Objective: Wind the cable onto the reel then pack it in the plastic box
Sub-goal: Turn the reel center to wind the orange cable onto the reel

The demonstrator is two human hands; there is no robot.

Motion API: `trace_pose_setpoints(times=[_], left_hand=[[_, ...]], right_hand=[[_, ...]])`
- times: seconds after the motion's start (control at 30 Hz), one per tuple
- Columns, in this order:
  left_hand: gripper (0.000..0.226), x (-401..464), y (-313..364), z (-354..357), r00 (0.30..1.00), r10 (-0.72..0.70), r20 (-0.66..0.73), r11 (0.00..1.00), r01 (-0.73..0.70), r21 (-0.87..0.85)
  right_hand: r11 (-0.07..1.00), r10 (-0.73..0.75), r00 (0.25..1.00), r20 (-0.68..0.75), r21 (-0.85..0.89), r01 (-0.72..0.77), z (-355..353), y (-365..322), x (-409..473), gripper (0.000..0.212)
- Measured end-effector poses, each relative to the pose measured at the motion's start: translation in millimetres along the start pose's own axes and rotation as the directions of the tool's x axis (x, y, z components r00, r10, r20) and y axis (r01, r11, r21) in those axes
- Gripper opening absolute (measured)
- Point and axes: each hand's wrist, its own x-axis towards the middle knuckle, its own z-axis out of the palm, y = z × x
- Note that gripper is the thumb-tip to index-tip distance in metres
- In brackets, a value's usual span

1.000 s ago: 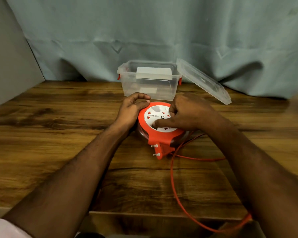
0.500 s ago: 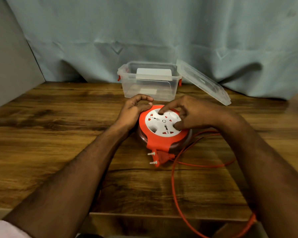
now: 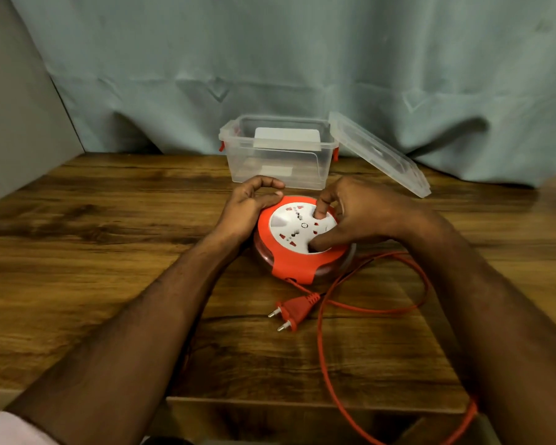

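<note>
An orange cable reel [image 3: 297, 263] with a white socket face lies flat on the wooden table [image 3: 109, 252]. My left hand [image 3: 247, 207] grips its left rim. My right hand [image 3: 350, 213] has a fingertip and the thumb curled into the white face. The orange cable [image 3: 321, 342] runs loose from the reel's front, loops right and drops over the table's near edge. Its orange two-pin plug [image 3: 294, 311] lies on the table in front of the reel. The clear plastic box [image 3: 280, 155] stands open just behind the reel.
The box's clear lid [image 3: 382, 155] leans against its right side. A grey-blue curtain [image 3: 302, 59] hangs behind the table, and a grey wall [image 3: 10, 123] closes the left side. The table's near edge [image 3: 302, 403] sits below the plug.
My right hand has turned the white face round, fingers now at its top and right. The plug has come off the reel's front and lies farther toward me on the table.
</note>
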Motion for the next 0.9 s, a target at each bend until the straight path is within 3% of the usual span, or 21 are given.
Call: trace_pose_setpoints(times=[0.17,0.37,0.5,0.57,0.67,0.9], left_hand=[[0.017,1.7,-1.2,0.3,1.000,0.005,-0.024,1.000,-0.005,-0.013],[0.018,1.5,-0.1,1.7,1.000,0.002,-0.024,1.000,-0.002,-0.008],[0.019,1.5,0.2,1.0,1.000,-0.005,-0.025,1.000,0.005,-0.004],[0.019,1.7,-0.2,0.4,1.000,-0.006,-0.029,1.000,0.006,-0.002],[0.019,0.4,0.6,0.8,1.000,-0.008,-0.025,1.000,0.009,0.015],[0.021,-3.5,5.7,3.8,0.998,-0.013,0.057,1.000,0.012,0.008]], right_hand=[[0.999,-0.006,0.997,-0.072,-0.052,0.002,5.1,-7.5,1.9,0.058],[0.999,0.003,0.998,-0.060,-0.049,-0.006,6.8,-13.1,3.2,0.073],[0.999,-0.016,0.999,-0.036,-0.047,0.014,7.0,-13.8,1.8,0.071],[1.000,-0.022,0.998,-0.063,-0.018,0.021,5.6,-8.7,3.4,0.060],[0.995,-0.049,0.997,-0.057,0.088,0.054,-1.4,5.0,5.5,0.021],[0.983,-0.149,0.985,0.087,0.117,0.139,-5.6,9.5,3.3,0.053]])
